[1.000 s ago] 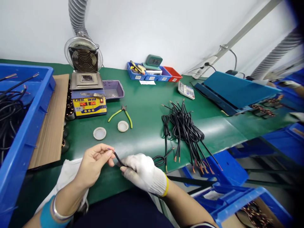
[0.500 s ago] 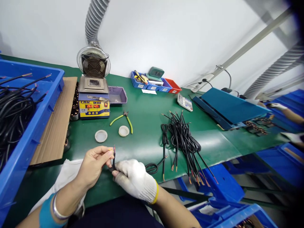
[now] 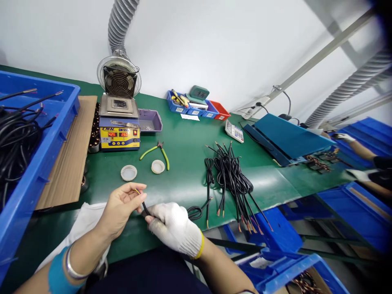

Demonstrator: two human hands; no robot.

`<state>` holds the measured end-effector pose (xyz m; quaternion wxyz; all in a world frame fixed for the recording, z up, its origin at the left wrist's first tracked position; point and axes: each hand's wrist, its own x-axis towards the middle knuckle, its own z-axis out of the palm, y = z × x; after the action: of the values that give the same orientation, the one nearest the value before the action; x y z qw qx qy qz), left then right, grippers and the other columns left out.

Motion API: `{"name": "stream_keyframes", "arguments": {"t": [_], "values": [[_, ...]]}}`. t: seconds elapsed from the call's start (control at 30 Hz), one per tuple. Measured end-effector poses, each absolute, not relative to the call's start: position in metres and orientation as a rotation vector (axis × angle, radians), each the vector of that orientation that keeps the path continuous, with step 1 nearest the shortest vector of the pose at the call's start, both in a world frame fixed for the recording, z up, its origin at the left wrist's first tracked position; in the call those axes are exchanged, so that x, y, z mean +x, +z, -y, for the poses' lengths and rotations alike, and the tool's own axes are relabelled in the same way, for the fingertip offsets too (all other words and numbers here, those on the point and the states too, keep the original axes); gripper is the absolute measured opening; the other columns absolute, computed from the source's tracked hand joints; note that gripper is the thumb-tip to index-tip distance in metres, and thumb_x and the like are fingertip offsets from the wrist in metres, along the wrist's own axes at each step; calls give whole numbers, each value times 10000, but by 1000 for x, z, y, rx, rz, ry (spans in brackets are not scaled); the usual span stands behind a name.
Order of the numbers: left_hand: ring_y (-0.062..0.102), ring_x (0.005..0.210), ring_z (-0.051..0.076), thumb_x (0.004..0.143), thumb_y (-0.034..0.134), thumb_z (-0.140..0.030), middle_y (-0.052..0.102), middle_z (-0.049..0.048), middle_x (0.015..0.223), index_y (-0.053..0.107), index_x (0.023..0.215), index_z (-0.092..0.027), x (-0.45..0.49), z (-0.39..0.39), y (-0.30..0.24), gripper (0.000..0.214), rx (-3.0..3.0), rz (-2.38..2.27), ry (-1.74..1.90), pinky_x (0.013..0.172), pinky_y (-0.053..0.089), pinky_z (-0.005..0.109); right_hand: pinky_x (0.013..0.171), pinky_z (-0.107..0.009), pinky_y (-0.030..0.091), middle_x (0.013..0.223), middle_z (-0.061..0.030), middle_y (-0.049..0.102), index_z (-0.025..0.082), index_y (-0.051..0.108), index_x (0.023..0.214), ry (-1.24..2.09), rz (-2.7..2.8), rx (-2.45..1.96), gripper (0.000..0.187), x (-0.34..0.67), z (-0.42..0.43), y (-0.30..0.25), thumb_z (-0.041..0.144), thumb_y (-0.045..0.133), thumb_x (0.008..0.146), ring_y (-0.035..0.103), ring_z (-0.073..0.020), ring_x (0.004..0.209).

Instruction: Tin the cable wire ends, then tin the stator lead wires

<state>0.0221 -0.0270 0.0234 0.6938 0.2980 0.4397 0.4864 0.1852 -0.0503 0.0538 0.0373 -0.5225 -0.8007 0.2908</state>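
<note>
My bare left hand (image 3: 121, 210) pinches the stripped end of a black cable (image 3: 143, 207) between thumb and fingers, near the front edge of the green bench. My right hand (image 3: 173, 227), in a white glove, is closed around the same cable just to the right. The cable trails on in a loop (image 3: 196, 212) on the mat. A bundle of black cables with bared coloured tips (image 3: 231, 179) lies to the right of my hands.
A solder pot with red digits (image 3: 120, 132) and a fan (image 3: 119, 80) stand at the back left. Green-handled cutters (image 3: 156, 151) and two white caps (image 3: 128, 172) lie mid-bench. A blue crate of cables (image 3: 27, 134) is at left. A co-worker's gloved hands (image 3: 358, 173) show at right.
My left fingers have shifted on the cable's tip, which now tilts left rather than standing upright. The view has drifted slightly; both hands stay in place.
</note>
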Motion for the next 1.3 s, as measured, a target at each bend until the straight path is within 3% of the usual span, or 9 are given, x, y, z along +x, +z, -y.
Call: {"name": "stream_keyframes", "arguments": {"t": [0.23,0.4,0.9,1.17,1.3], "values": [[521,459,55,598,786,-303,574,-40,602,653,746,-131,23,25,26,263,630,-1007,1129,467,444,166,527,-226,191,679,23,563,190,607,812,864,2463,-1626,226,185,51,56,350,461,876,434,-77,582],[567,524,78,581,801,-317,624,-10,658,631,703,-129,23,25,27,282,595,-993,1141,525,504,193,534,-225,185,677,30,577,211,617,836,831,2433,-1651,201,187,51,54,331,461,875,441,-77,585],[534,509,103,740,668,-256,587,12,666,617,613,-147,15,26,25,175,915,-871,1132,462,449,228,541,-229,197,728,26,616,214,602,817,731,2506,-1609,219,200,53,58,359,451,882,495,-88,640],[497,528,95,706,654,-199,589,-5,679,623,619,-183,-5,14,34,94,721,-889,1587,502,409,227,524,-233,179,662,42,584,208,590,751,798,2565,-1596,191,211,55,71,321,480,860,457,-70,584],[517,558,114,747,617,-239,566,-4,669,607,663,-188,1,20,31,99,737,-901,1534,511,412,240,535,-233,184,696,40,598,215,598,780,719,2548,-1631,197,218,50,77,326,463,871,472,-73,618]]}}
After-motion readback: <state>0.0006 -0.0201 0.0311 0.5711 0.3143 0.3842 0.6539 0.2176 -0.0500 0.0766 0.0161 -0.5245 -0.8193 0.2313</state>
